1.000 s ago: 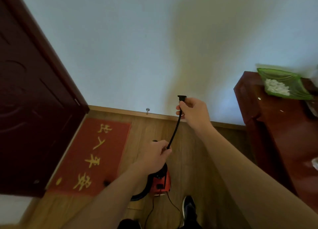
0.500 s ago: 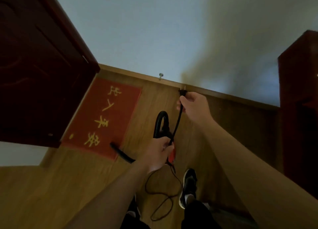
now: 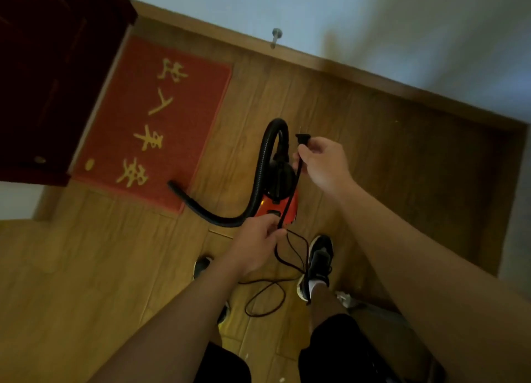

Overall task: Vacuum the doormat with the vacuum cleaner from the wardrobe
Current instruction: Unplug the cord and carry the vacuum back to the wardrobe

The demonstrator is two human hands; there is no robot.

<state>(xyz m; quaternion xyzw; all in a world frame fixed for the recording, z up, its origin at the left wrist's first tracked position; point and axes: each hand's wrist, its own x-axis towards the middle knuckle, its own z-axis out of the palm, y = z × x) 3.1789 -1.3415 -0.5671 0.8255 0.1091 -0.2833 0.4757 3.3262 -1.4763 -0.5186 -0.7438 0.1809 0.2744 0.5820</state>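
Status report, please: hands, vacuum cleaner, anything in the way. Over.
Hands: right hand holds cord just below plug; left hand grips cord lower. Vacuum cleaner on floor, hose tip at doormat edge. Loose cord loops near shoes.

A dark red door [image 3: 43, 80] stands left, a metal doorstop [image 3: 276, 36] juts from the baseboard [image 3: 373, 75].

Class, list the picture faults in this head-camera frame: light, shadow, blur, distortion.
Head view: dim light, the dark door loses nearly all detail; head view: a broad soft shadow lies on the wall at upper right; head view: blur softens the doormat lettering; head view: wide-angle stretch makes the right forearm loom large near the edge.
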